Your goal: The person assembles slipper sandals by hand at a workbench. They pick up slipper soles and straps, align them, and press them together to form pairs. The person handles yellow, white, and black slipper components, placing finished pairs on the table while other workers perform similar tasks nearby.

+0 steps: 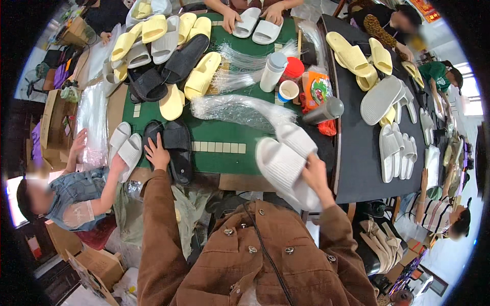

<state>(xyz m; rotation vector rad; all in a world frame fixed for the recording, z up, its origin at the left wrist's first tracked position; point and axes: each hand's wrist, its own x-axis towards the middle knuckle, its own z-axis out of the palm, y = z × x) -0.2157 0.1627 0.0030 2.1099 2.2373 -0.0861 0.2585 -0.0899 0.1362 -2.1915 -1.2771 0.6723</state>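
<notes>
A pair of white ribbed slippers (pixel 286 160) sits at about four o'clock from the middle of the green table (pixel 219 135), stacked one over the other and hanging past the table's near edge. The right hand (pixel 315 176) grips them from the right, its fingers wrapped around the lower slipper's edge. At about eight o'clock, the left hand (pixel 157 154) lies flat on a pair of black slippers (pixel 176 148) at the near edge, its fingers spread and pressing down, not clenched. Just beside these, at nine o'clock, another person's hand (pixel 118 164) touches a pair of white slippers (pixel 125 148). Toward the middle of the table lies a bundle of clear plastic bags (pixel 237 109). At eleven o'clock is a heap of yellow, grey and black slippers (pixel 163 51). At twelve o'clock, two hands of another person rest on a further white pair (pixel 258 26). At one o'clock stand a white bottle (pixel 273 71) and a paper cup (pixel 288 91). At three o'clock, a dark table (pixel 357 153) carries more slippers.
</notes>
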